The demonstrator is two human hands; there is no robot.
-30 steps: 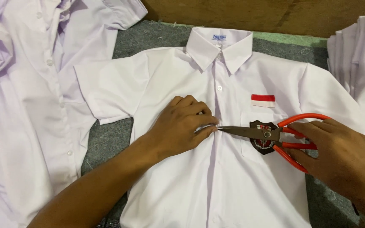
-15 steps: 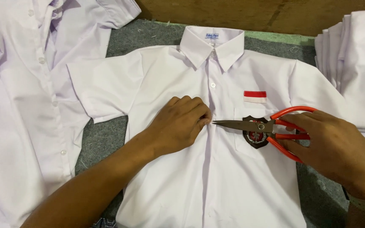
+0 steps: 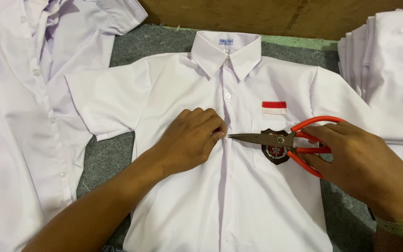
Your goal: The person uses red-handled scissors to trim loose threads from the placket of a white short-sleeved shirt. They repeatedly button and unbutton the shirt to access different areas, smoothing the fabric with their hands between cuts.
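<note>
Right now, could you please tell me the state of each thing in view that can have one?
White shirt: laid flat, face up, buttoned, collar folded down.
Scissors: blades closed, tips pointing at the placket.
Right hand: fingers through the red handles.
Left hand: pressing on the shirt, fingertips pinched at the placket.
Shirts on the left: spread loose, rumpled.
Shirt stack on the right: folded, piled.
</note>
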